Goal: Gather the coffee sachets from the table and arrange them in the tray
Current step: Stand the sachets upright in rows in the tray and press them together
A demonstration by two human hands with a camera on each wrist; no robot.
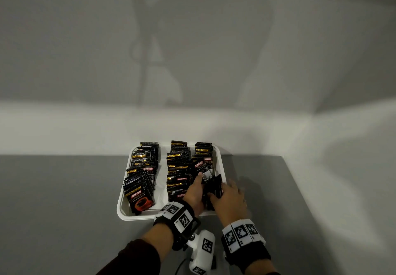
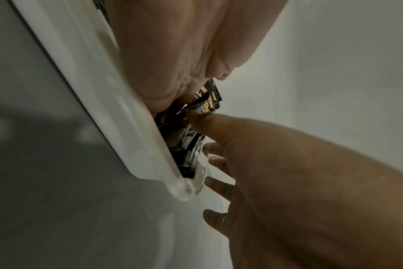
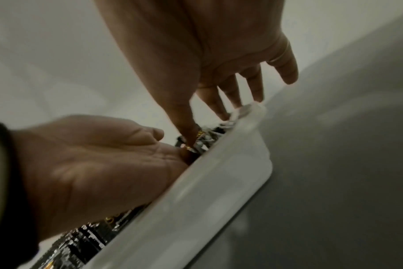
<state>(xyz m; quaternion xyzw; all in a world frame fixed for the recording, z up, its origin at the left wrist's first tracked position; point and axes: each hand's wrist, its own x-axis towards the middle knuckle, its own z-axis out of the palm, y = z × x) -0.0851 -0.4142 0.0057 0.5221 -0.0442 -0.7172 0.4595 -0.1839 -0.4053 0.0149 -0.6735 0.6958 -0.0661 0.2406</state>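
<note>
Working at the near right corner of the white tray (image 1: 123, 201), you have both hands on one stack of black coffee sachets (image 1: 212, 191). Your left hand (image 1: 196, 191) lies flat against the stack's left side, fingers straight and pointing away from you, the fingertips reaching a sachet further back. Your right hand (image 1: 230, 197) closes in from the right; the right wrist view shows its thumb pressed down onto the sachets while the other fingers (image 3: 232, 94) stretch out, spread, over the tray's corner rim. Neither hand curls round the stack; both press it between them.

The tray sits on the grey table (image 1: 53, 199), against the far white wall. Its contents stand in three rows: a left row (image 1: 141, 176) of overlapping sachets, a middle row (image 1: 177, 167), and a right row (image 1: 203, 156) whose near end is the stack you are pressing. A white marker-covered device (image 1: 203, 251) lies below your wrists.
</note>
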